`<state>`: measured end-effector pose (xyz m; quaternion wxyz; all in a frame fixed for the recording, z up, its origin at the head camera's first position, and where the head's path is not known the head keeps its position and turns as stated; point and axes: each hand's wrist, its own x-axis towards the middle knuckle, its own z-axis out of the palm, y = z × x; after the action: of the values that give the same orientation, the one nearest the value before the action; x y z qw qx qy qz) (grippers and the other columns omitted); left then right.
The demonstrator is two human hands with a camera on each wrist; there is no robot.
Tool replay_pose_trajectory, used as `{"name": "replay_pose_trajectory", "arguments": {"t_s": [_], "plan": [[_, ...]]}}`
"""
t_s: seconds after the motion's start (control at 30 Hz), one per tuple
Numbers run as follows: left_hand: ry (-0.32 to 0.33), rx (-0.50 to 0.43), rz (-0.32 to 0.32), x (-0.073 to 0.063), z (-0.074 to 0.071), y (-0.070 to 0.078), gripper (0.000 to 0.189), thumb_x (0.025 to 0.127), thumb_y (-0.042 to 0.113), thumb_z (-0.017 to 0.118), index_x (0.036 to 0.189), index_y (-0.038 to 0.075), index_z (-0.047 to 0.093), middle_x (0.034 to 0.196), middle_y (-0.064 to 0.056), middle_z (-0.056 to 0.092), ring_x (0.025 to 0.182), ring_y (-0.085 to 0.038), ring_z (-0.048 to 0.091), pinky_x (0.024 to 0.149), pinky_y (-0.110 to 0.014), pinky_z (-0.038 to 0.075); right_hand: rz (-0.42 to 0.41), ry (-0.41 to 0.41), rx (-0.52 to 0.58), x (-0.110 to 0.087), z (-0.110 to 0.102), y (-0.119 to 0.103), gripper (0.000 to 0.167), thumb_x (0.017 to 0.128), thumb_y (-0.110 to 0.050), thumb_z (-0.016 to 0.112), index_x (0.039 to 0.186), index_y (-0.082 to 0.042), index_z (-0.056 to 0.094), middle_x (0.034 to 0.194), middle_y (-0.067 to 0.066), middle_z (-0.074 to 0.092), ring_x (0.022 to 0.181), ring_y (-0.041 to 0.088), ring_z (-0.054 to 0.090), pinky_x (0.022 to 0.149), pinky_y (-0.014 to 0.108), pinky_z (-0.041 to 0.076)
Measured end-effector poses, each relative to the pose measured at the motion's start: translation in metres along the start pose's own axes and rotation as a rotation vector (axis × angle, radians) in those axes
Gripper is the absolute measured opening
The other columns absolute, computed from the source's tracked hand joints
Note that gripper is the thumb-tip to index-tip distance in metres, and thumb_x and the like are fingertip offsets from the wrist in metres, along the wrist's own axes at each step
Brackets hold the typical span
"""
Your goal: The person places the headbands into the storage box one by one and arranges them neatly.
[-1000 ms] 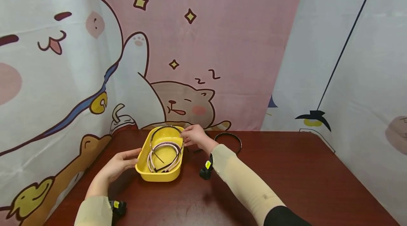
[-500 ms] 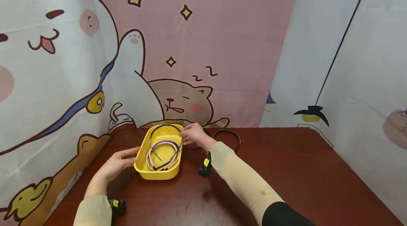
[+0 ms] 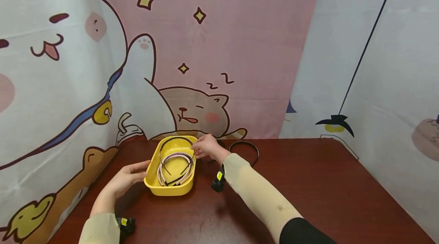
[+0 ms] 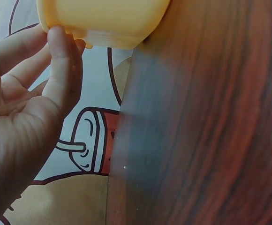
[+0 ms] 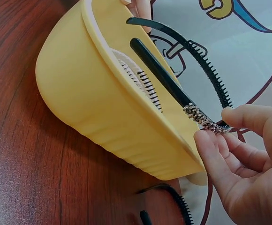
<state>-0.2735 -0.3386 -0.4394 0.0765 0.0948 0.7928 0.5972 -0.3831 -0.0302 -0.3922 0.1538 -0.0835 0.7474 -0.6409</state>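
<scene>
A yellow plastic basket (image 3: pixel 171 190) stands on the table, holding pale pink and black toothed headbands (image 3: pixel 161 177). My right hand (image 3: pixel 207 147), at its far right side, pinches a black toothed headband (image 5: pixel 206 63) by its arch between thumb and fingers. A strip of sparkling beads covers part of that headband, and its two ends point into the basket in the right wrist view. On the left, my left hand (image 3: pixel 125 180) touches the basket's outer side near the rim with fairly straight fingers and thumb; in the left wrist view its fingertips (image 4: pixel 57 40) meet the yellow wall.
Another black headband (image 3: pixel 256 152) lies on the brown table (image 3: pixel 308 190), right of the basket and partly behind my right forearm. Cloth with cartoon drawings (image 3: pixel 260 45) hangs behind the table and along its sides.
The headband in my right hand has shifted very slightly left over the basket. My left hand stays against the basket's side. The head view has moved a little.
</scene>
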Motion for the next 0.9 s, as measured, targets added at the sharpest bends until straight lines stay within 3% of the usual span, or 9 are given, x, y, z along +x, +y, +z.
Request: {"name": "replay_pose_trajectory", "arguments": {"t_s": [0.13, 0.33, 0.67, 0.9], "plan": [[-0.008, 0.000, 0.007, -0.001, -0.001, 0.000, 0.057, 0.096, 0.009, 0.058, 0.145, -0.008, 0.035, 0.145, -0.030, 0.038, 0.117, -0.026, 0.057, 0.089, -0.026, 0.049, 0.011, -0.010, -0.006, 0.000, 0.003, 0.000, 0.013, 0.080, 0.001, 0.073, 0.088, 0.005, 0.063, 0.065, 0.011, 0.058, 0.054, 0.020, 0.060, 0.067, 0.044, 0.057], [-0.013, -0.011, 0.026, -0.002, -0.001, 0.003, 0.058, 0.096, 0.010, 0.059, 0.145, -0.009, 0.034, 0.144, -0.031, 0.038, 0.115, -0.024, 0.058, 0.088, -0.026, 0.050, 0.012, -0.022, -0.025, -0.004, 0.006, -0.002, 0.012, 0.080, 0.003, 0.071, 0.085, 0.004, 0.061, 0.063, 0.010, 0.057, 0.051, 0.018, 0.058, 0.056, 0.035, 0.057], [0.001, -0.009, 0.017, 0.000, 0.001, 0.003, 0.058, 0.096, 0.009, 0.059, 0.145, -0.008, 0.036, 0.145, -0.030, 0.038, 0.116, -0.021, 0.057, 0.089, -0.027, 0.050, 0.009, -0.003, -0.103, -0.004, 0.010, -0.001, 0.010, 0.080, 0.001, 0.072, 0.077, 0.002, 0.062, 0.061, 0.010, 0.059, 0.048, 0.016, 0.056, 0.072, 0.048, 0.056], [0.011, -0.015, 0.016, 0.000, 0.000, 0.001, 0.057, 0.095, 0.007, 0.059, 0.144, -0.010, 0.035, 0.145, -0.031, 0.037, 0.114, -0.018, 0.058, 0.088, -0.027, 0.050, -0.012, -0.021, -0.157, -0.004, 0.014, -0.004, 0.014, 0.079, 0.003, 0.069, 0.069, 0.004, 0.061, 0.057, 0.009, 0.056, 0.046, 0.017, 0.055, 0.068, 0.047, 0.057]]}}
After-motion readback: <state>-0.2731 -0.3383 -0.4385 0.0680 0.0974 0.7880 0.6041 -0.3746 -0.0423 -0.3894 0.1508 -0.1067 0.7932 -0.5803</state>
